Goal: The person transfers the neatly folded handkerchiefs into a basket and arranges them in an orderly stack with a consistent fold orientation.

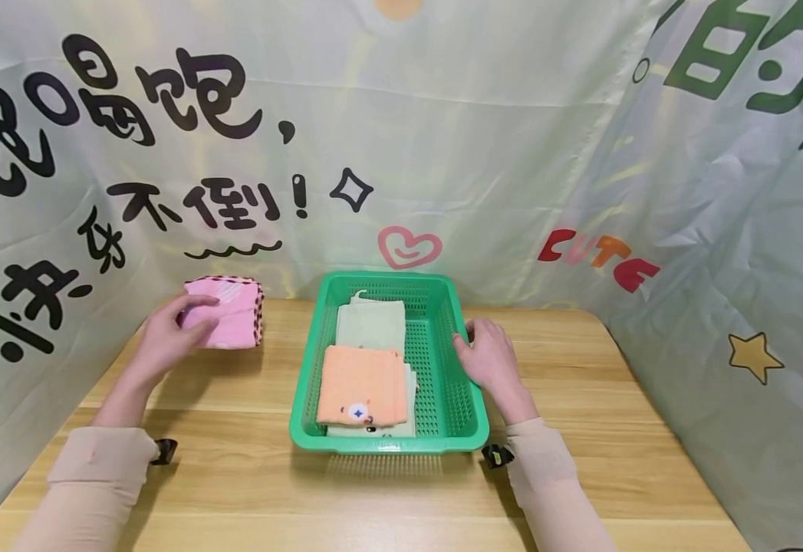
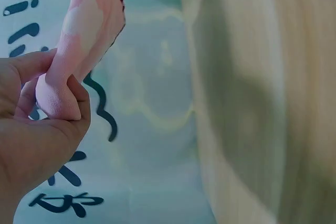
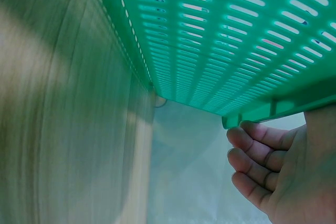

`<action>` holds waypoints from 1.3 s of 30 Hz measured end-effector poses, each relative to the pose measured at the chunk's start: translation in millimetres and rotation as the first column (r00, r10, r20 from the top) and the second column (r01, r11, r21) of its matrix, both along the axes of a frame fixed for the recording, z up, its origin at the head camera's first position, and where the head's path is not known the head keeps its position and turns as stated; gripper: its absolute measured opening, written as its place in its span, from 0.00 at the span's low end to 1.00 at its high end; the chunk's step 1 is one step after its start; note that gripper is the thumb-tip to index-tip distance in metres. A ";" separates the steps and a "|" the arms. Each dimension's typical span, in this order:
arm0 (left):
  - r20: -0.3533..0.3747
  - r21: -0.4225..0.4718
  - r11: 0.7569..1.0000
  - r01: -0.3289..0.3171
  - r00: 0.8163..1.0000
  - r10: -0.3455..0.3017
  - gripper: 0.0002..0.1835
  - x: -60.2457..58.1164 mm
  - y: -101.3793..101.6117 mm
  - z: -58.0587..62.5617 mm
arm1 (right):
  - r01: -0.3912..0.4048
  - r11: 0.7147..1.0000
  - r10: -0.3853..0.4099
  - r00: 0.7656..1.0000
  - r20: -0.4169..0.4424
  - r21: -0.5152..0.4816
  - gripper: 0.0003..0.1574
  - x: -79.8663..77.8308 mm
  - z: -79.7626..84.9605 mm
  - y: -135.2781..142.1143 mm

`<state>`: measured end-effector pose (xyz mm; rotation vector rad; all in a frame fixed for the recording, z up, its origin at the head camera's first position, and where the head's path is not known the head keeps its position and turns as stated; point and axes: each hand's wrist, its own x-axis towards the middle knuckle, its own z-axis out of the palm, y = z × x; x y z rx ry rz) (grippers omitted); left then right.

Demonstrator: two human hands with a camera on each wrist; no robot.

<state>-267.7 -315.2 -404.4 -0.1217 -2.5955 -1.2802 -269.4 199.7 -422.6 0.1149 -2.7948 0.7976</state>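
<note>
My left hand [image 1: 169,337] pinches a folded pink towel [image 1: 225,314] with a dark checked edge, held over the back left of the table. In the left wrist view the towel [image 2: 79,40] bends between thumb and fingers and shows a pale patch. At the right rim of a green plastic basket [image 1: 473,418], my right hand [image 1: 491,356] grips with the thumb over the edge; its fingers [image 3: 257,177] curl on the outer side. Inside the basket, an orange folded towel [image 1: 360,379] with an animal face lies partly over pale folded towels [image 1: 373,322].
A wooden table [image 1: 235,498] carries the basket at its middle. Behind and on both sides hangs a pale printed cloth [image 1: 498,169] with dark lettering, a pink heart and a star. The basket's right half shows its bare perforated floor.
</note>
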 end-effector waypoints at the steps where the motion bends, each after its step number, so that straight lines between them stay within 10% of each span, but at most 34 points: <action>1: 0.003 0.003 1.000 -0.002 1.000 0.002 0.23 1.0 3.1 2.4 | 0.000 1.000 0.000 1.000 -0.001 0.000 0.21 0.0 0.0 0.1; 17: -0.047 0.146 0.987 0.064 0.997 -0.058 0.23 1.9 49.6 30.0 | 0.000 1.000 0.000 1.000 -0.006 -0.003 0.22 0.3 0.3 -0.1; 39: -0.070 0.329 0.901 0.283 0.959 -0.276 0.20 -16.5 130.6 36.4 | 0.000 1.000 0.000 1.000 0.000 -0.006 0.20 -0.7 -0.7 0.6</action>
